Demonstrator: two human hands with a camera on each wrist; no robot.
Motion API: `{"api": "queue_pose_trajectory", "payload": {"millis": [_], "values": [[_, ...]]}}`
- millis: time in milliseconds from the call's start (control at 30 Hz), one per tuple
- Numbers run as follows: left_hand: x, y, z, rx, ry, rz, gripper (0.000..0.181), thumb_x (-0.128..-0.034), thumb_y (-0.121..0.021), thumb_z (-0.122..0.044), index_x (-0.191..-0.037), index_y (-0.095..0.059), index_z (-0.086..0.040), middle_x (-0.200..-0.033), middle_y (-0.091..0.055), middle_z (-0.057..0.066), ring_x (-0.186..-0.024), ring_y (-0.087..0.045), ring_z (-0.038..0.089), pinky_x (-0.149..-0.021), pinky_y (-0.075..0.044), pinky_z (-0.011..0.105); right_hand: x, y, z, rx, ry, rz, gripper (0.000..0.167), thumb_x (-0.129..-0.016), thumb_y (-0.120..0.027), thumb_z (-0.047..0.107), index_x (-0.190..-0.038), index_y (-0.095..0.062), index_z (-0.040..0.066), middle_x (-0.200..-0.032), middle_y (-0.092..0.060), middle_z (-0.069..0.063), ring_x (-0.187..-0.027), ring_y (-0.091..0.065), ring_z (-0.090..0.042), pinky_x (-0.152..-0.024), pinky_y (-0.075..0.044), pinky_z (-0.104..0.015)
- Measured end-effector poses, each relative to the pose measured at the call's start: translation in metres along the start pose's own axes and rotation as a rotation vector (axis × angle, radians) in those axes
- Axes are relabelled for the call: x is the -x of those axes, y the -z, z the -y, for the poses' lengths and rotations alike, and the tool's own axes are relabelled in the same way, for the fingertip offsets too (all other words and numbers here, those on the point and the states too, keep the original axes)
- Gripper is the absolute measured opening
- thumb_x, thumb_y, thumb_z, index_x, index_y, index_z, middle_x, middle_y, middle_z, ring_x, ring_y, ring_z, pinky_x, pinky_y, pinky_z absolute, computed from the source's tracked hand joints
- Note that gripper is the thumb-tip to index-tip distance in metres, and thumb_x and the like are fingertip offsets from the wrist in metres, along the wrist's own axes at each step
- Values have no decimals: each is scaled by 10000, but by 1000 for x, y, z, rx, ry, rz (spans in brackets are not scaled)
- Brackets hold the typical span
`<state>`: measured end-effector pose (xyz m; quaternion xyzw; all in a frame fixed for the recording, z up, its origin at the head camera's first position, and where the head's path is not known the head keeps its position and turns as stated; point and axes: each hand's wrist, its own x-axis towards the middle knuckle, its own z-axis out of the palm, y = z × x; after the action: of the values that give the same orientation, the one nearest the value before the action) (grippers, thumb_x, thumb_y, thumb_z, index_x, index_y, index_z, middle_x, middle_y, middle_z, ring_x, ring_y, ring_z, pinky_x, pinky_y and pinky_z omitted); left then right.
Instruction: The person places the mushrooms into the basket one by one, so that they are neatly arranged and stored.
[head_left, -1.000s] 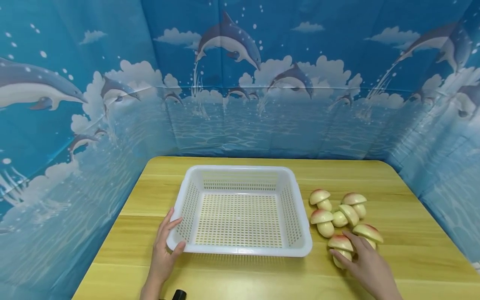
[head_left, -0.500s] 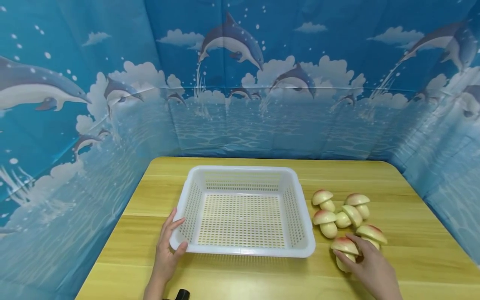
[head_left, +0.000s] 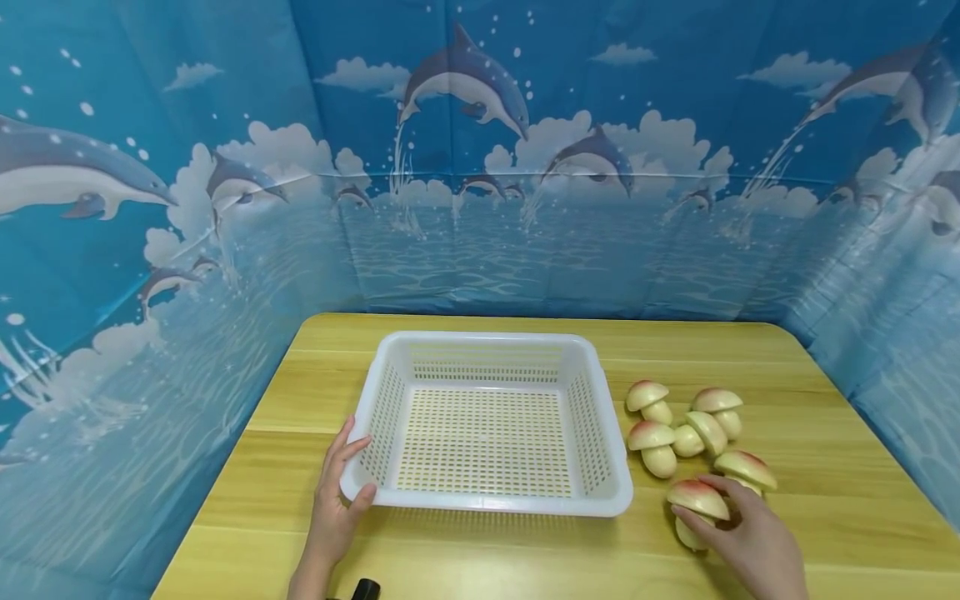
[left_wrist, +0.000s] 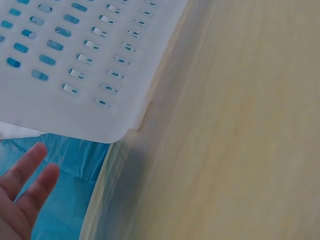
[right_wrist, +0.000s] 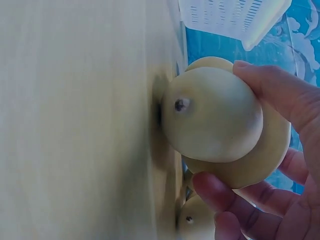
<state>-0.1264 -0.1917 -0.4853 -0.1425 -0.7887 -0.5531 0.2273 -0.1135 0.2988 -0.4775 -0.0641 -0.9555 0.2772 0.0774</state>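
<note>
A white perforated plastic basket (head_left: 480, 502) stands on the table. My left hand (head_left: 333, 508) rests at its near left corner, fingers spread and fairly straight along the rim. The left wrist view shows two of those fingertips (left_wrist: 47, 175) beside the basket wall (left_wrist: 85, 115). My right hand (head_left: 753, 533) pinches a toy mushroom (head_left: 696, 498), cream-coloured with a reddish cap top, between thumb and fingers. In the right wrist view the stem end of this mushroom (right_wrist: 212, 115) faces the camera, with a gap between it and the tabletop.
Several similar toy mushrooms (head_left: 658, 460) lie grouped right of the basket, one (head_left: 746, 469) partly behind my right hand. A small black object (head_left: 366, 589) shows by my left wrist. Blue dolphin-print cloth (head_left: 480, 250) hangs behind and beside the wooden table (head_left: 247, 467).
My right hand has closed its grip on the near mushroom and shifted it slightly, apart from its neighbour. The left hand keeps its place on the basket. The head view has shifted a little.
</note>
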Motion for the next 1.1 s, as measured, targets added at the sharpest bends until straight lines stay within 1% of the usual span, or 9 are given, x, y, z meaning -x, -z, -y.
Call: {"api": "queue_pose_trajectory", "payload": {"millis": [200,300,467,567,633,733,833,967,1100], "values": [[3,0,24,4,21,20,535,-824,-580,-54,-1347,-471,-69,-1556,-188,24,-1367,-255,164,-955,-378,226,1,-1,0,-23,0,-16,650,-720,-735,568,-1167,-618,110,-1032,-651,-138,-675,-525,-161,-554,-408,-327],[4,0,29,21,9,20,539,-830,-577,-63,-1357,-466,-91,-1558,-180,10,-1367,-259,171,-951,-385,229,1,-1,0,-31,-4,-12,641,-730,-730,562,-1176,-615,116,-1059,-645,-154,-714,-548,-171,-579,-427,-347],[4,0,30,44,6,19,529,-832,-569,-65,-1351,-469,-89,-1557,-183,14,-1361,-270,168,-948,-389,225,0,3,0,-50,-41,28,659,-752,-704,572,-1220,-584,123,-1072,-638,-157,-722,-564,-173,-589,-442,-352],[4,-1,30,50,14,21,523,-835,-563,-68,-1349,-468,-80,-1558,-181,15,-1362,-268,167,-952,-385,223,0,7,1,-62,-42,12,668,-759,-712,550,-1238,-574,105,-1073,-639,-171,-705,-574,-167,-578,-447,-343],[4,-1,29,52,20,25,520,-841,-559,-74,-1351,-462,-75,-1559,-173,15,-1364,-261,164,-955,-381,222,-1,9,2,-68,-20,-29,656,-754,-737,513,-1233,-579,94,-1087,-639,-172,-699,-582,-156,-566,-448,-320],[5,0,28,52,24,29,517,-846,-557,-81,-1353,-457,-67,-1561,-166,21,-1367,-253,161,-959,-373,220,-5,13,5,-73,43,-88,616,-747,-770,453,-1214,-592,92,-1120,-623,-155,-708,-579,-141,-555,-440,-285],[4,0,27,57,20,35,521,-845,-558,-76,-1354,-453,-64,-1562,-161,37,-1370,-246,166,-967,-364,219,-10,17,9,-73,87,-124,588,-741,-785,428,-1197,-600,106,-1127,-599,-128,-705,-573,-129,-547,-440,-261],[4,0,25,76,17,43,524,-844,-559,-70,-1355,-444,-43,-1564,-152,48,-1370,-248,170,-969,-365,225,-17,23,17,-81,110,-132,571,-746,-787,411,-1187,-601,100,-1113,-599,-156,-697,-571,-137,-525,-435,-262],[3,0,24,82,22,49,525,-848,-557,-71,-1360,-441,-52,-1565,-148,34,-1370,-247,171,-967,-370,234,-27,31,26,-81,155,-157,558,-742,-797,385,-1192,-607,114,-1106,-613,-156,-695,-555,-85,-524,-433,-255]]}}
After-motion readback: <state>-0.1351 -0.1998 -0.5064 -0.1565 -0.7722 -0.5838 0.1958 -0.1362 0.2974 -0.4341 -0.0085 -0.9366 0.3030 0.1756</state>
